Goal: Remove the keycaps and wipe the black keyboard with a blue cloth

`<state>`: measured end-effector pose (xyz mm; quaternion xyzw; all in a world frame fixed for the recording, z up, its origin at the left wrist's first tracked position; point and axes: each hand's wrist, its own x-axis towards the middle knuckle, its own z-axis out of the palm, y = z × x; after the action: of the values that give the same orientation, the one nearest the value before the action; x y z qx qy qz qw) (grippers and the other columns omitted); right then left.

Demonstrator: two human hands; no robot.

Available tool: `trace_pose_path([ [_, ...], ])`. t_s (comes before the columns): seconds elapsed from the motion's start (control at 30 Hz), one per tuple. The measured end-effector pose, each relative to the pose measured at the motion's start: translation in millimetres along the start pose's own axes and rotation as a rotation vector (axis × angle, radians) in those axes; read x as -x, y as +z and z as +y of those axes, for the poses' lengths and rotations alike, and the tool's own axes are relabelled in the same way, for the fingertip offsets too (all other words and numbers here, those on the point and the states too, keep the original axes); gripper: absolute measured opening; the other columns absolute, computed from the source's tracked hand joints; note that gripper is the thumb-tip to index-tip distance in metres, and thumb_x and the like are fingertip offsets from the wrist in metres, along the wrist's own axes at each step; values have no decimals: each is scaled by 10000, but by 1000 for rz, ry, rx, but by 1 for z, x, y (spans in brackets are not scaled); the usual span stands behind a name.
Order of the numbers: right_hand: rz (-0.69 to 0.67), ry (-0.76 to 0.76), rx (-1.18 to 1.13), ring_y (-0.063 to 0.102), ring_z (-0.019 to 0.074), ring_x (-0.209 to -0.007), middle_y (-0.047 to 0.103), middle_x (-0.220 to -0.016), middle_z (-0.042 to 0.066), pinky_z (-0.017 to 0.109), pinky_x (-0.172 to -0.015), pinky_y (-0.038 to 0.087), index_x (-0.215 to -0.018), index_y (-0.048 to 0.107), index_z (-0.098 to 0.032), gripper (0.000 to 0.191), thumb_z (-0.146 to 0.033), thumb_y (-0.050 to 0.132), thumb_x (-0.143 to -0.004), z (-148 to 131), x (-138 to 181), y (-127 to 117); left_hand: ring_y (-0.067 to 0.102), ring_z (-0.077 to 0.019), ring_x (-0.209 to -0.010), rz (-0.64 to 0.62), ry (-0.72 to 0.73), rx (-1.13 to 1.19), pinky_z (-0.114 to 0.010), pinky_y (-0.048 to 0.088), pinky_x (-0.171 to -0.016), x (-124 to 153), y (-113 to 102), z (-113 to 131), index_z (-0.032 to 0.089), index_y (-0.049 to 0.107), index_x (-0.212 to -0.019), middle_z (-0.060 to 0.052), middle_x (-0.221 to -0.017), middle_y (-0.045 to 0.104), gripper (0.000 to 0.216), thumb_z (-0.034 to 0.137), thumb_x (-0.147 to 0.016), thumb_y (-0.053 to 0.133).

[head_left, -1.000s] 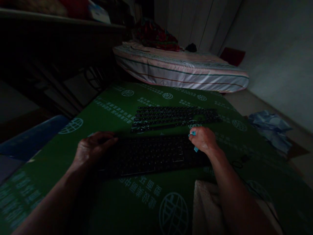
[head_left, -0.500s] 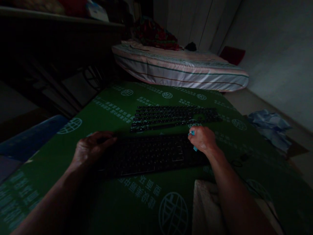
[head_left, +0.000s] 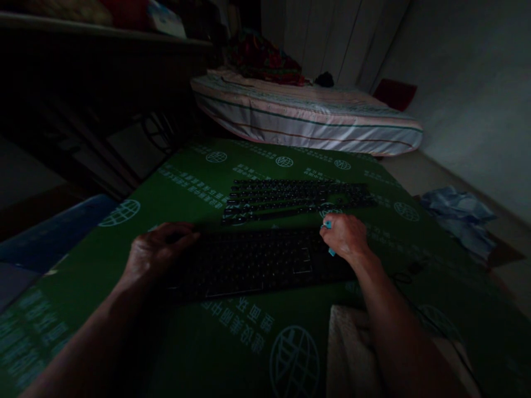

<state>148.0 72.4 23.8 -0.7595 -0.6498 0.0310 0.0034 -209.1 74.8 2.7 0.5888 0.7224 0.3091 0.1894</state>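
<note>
A black keyboard base (head_left: 257,260), its keycaps off, lies flat on the green table board (head_left: 191,354). My left hand (head_left: 160,249) is closed at its far left corner, with thumb and fingers on the edge. My right hand (head_left: 345,235) makes a fist over the right end of the base. Out of that fist stick the ends of a small light-blue tool (head_left: 331,251); the grip hides most of it, so its kind does not show. Behind the base, loose black keycaps (head_left: 274,193) are laid out in rows.
A folded beige cloth (head_left: 348,354) lies at the front right, partly under my right forearm. A dark cable (head_left: 440,326) runs beside it. Beyond the board stands a bed with a striped sheet (head_left: 315,124). Crumpled fabric (head_left: 456,215) is on the right.
</note>
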Motion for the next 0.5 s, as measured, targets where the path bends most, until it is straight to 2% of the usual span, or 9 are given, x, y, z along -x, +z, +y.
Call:
trace_pose_path([
  [0.5, -21, 11, 7, 680, 222, -862, 737, -906, 74, 272, -669, 453, -953, 724, -254, 266, -293, 517, -791, -3, 1, -2, 645, -276, -1022, -2, 16, -4, -356, 478, -936, -1, 0, 1, 232, 697, -779, -43, -1092, 710, 368, 542, -600, 613],
])
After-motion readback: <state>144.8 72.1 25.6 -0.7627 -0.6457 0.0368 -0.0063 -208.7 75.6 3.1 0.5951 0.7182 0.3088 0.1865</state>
